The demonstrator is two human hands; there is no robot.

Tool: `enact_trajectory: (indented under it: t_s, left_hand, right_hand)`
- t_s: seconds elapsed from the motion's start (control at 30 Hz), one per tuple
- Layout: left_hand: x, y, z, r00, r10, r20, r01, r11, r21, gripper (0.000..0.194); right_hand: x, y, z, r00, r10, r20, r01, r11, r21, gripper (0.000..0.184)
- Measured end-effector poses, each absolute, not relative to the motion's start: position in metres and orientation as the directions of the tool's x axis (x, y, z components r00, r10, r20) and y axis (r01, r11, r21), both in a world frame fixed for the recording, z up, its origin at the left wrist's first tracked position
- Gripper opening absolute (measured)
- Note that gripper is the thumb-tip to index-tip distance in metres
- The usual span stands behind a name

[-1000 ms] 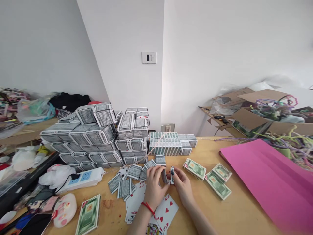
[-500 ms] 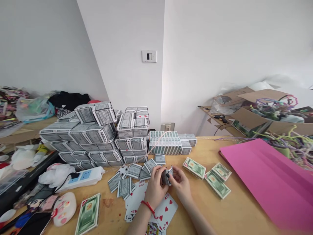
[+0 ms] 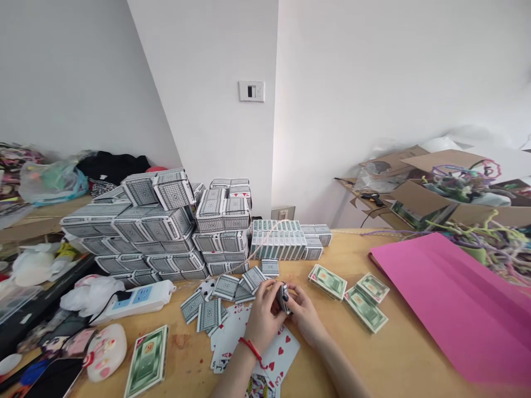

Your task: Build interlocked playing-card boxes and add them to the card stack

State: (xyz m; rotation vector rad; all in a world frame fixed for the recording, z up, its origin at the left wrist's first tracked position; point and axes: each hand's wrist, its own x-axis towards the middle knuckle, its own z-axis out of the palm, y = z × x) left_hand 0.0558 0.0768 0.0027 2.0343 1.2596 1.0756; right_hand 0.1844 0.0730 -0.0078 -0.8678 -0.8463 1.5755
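Between my left hand [image 3: 265,309] and my right hand [image 3: 302,312] is a folded playing card [image 3: 283,298] with a grey patterned back, stood on edge. Fingers of both hands close round it, and the right thumb presses its near side. Under my wrists lie loose playing cards [image 3: 284,354], face up, with hearts and a jack showing. Several folded cards [image 3: 210,314] lie in a loose heap to the left of my left hand. Green card boxes [image 3: 328,281] rest on the table to the right of my right hand.
Stacked blocks of folded cards [image 3: 157,224] rise at the back left, beside a row of upright green card boxes [image 3: 277,237]. A power strip [image 3: 141,298] and another green box [image 3: 147,359] lie left. Right are a pink sheet [image 3: 452,304] and a cardboard box [image 3: 468,213].
The card between my hands has turned more edge-on and looks narrower, pressed closer together. Both hands stay in nearly the same place, while the whole view has shifted slightly.
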Motion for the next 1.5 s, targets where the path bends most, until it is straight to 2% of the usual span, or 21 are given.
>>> enact_trajectory:
  t_s: [0.13,0.33,0.47,0.57,0.83,1.07,1.17,1.27,1.33,1.4,1.5]
  left_hand:
    - [0.055,0.078,0.000,0.269,0.890,0.369,0.492,-0.456,0.742,0.054]
    - [0.053,0.078,0.004,0.293,0.870,0.397,0.486,-0.493,0.721,0.050]
    - [0.055,0.076,0.012,0.299,0.866,0.401,0.458,-0.499,0.736,0.043]
    - [0.057,0.075,0.014,0.302,0.867,0.396,0.451,-0.496,0.742,0.041]
    - [0.059,0.073,0.013,0.304,0.862,0.405,0.426,-0.503,0.752,0.048]
    - [0.060,0.074,0.010,0.284,0.886,0.366,0.370,-0.454,0.811,0.051]
    - [0.060,0.077,0.002,0.227,0.932,0.282,0.241,-0.335,0.911,0.055]
    - [0.059,0.082,-0.003,0.230,0.972,0.053,-0.005,-0.053,0.999,0.043]
    - [0.058,0.085,-0.001,0.310,0.942,-0.124,-0.152,0.178,0.972,0.038]
    - [0.055,0.088,0.003,0.409,0.878,-0.249,-0.226,0.362,0.904,0.039]
    - [0.049,0.089,0.009,0.519,0.798,-0.307,-0.260,0.489,0.833,0.033]
  right_hand:
    - [0.184,0.072,-0.007,-0.154,0.982,-0.110,-0.483,-0.172,-0.859,0.034]
    - [0.185,0.073,-0.005,-0.079,0.996,-0.051,-0.390,-0.078,-0.918,0.035]
    - [0.186,0.073,-0.004,-0.126,0.987,-0.095,-0.367,-0.136,-0.920,0.038]
    - [0.187,0.072,-0.002,-0.132,0.980,-0.150,-0.419,-0.193,-0.888,0.035]
    - [0.183,0.069,0.011,-0.122,0.976,-0.179,-0.483,-0.216,-0.849,0.031]
    - [0.185,0.073,-0.002,-0.033,0.992,-0.120,-0.446,-0.122,-0.886,0.033]
    - [0.190,0.076,-0.005,0.055,0.995,-0.078,-0.409,-0.049,-0.911,0.042]
    - [0.196,0.078,-0.003,0.093,0.995,-0.022,-0.313,0.009,-0.950,0.046]
    - [0.198,0.078,-0.002,0.071,0.997,0.024,-0.231,0.040,-0.972,0.048]
    - [0.199,0.077,-0.002,0.030,0.997,0.078,-0.161,0.081,-0.984,0.049]
    - [0.198,0.077,-0.003,-0.026,0.991,0.135,-0.107,0.131,-0.986,0.049]
